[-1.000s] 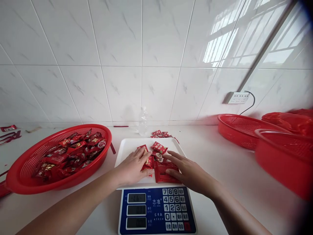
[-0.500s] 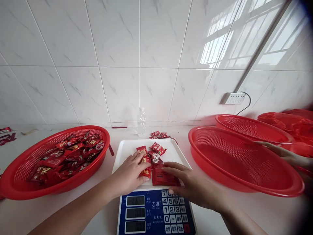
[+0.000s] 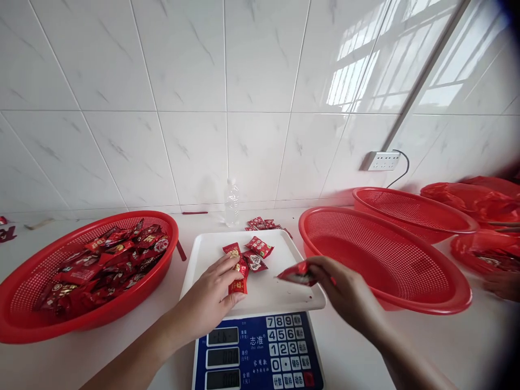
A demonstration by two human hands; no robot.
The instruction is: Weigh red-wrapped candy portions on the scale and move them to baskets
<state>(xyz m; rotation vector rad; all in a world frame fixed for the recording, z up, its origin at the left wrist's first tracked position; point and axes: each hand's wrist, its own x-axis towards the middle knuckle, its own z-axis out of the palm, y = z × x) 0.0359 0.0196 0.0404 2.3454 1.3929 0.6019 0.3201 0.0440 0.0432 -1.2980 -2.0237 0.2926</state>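
Note:
My left hand (image 3: 215, 284) rests over the left part of the white scale tray (image 3: 284, 292), its fingers closed round red packets (image 3: 238, 284). Beside its fingertips lie a dark red packet with a white label (image 3: 255, 261) and a red packet (image 3: 260, 246). My right hand (image 3: 345, 287) is raised over the tray's right edge and pinches a red packet (image 3: 298, 273), tilted, between thumb and fingers. Below the tray is the scale's blue panel (image 3: 260, 352) with keys and dim displays.
A red basket full of wrapped packets (image 3: 162, 260) stands at the left. Two red baskets (image 3: 361, 260) are at the right, near red bags (image 3: 463, 200) and another person's hand (image 3: 504, 284). Behind the tray are a clear bottle (image 3: 232, 203) and small red packets (image 3: 268, 223).
My right hand has lifted a red packet off the tray and moved right with it. The front red basket has shifted left, and the other person's hand has left its rim.

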